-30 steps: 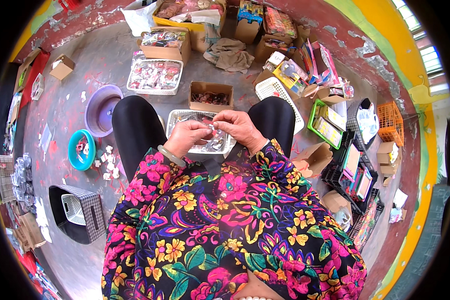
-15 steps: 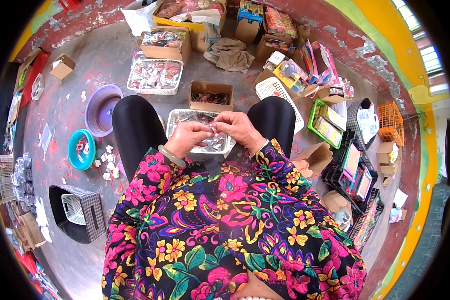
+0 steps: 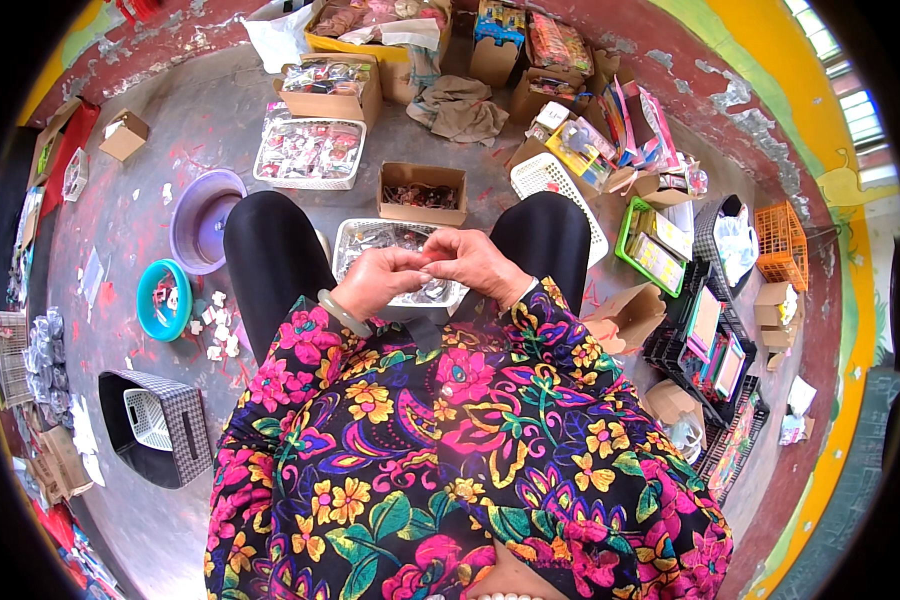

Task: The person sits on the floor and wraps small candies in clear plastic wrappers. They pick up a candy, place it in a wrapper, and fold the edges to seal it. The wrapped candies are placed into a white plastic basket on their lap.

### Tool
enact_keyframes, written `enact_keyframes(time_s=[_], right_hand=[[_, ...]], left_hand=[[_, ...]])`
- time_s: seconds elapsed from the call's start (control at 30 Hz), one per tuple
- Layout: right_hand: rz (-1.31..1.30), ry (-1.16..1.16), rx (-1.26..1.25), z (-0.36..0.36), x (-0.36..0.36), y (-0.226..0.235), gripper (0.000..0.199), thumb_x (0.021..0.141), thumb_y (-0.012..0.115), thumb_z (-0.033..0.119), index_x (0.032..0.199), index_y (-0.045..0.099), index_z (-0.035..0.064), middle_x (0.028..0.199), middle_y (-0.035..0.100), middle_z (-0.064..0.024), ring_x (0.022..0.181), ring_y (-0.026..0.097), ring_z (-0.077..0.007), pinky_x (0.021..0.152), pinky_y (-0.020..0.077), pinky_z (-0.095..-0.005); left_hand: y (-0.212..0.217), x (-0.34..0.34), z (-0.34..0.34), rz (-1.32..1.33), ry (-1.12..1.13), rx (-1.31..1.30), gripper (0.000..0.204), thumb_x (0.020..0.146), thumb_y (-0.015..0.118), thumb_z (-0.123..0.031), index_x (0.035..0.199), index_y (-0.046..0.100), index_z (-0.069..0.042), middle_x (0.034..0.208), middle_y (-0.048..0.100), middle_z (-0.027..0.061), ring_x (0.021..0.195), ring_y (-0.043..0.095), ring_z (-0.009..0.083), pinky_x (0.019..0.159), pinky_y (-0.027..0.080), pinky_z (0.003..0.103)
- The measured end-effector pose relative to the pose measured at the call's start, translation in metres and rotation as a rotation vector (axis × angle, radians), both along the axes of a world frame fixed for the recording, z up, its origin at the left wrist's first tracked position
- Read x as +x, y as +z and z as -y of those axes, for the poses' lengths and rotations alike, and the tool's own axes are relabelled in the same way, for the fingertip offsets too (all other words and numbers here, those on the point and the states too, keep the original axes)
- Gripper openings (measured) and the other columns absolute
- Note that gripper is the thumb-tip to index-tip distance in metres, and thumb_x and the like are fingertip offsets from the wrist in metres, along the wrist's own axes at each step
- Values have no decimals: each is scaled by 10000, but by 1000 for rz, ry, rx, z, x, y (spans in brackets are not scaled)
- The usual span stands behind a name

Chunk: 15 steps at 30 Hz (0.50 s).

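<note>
My left hand [image 3: 382,279] and my right hand [image 3: 476,264] meet between my knees, fingertips pinched together. A small reddish item [image 3: 434,257] shows between the fingers; it is too small and too covered to name. Below them lies a white plastic basket [image 3: 342,250] with small clear-wrapped pieces inside, partly hidden by my hands. Just beyond it stands an open cardboard box [image 3: 422,206] filled with small dark reddish-brown pieces.
A white basket of wrapped pieces [image 3: 310,153] stands ahead on the left. Purple [image 3: 185,225] and turquoise [image 3: 178,318] basins sit left. To the right are a white basket [image 3: 595,230], a green tray [image 3: 625,228] and black crates [image 3: 675,352].
My right fingers have curled further over the small item, and the two hands' fingertips have shifted slightly against each other. The surroundings look the same.
</note>
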State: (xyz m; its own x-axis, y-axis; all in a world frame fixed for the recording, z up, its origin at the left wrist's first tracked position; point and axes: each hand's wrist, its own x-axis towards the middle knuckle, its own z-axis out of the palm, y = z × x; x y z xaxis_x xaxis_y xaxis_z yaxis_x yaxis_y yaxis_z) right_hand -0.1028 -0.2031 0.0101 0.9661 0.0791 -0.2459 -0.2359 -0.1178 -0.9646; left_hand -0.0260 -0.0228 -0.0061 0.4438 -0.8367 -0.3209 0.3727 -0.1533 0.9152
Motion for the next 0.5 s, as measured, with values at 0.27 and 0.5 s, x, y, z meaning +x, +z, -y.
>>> enact_keyframes(time_s=[0.27,0.5], right_hand=[[-15,38,-190,-1,-2,5,189,751,655,87,914,600,8,759,608,-28,731,548,-78,676,454,-231],[119,104,-557,-6,1,8,258,706,673,275,854,609,73,770,617,-135,743,593,-299,642,452,-359]], left_hand=[[10,-6,1,316,-147,5,297,859,576,-78,1137,552,27,968,610,31,869,552,80,769,454,222],[-2,-9,5,419,-49,-61,262,907,504,-144,1099,573,21,947,624,64,851,568,106,764,462,239]])
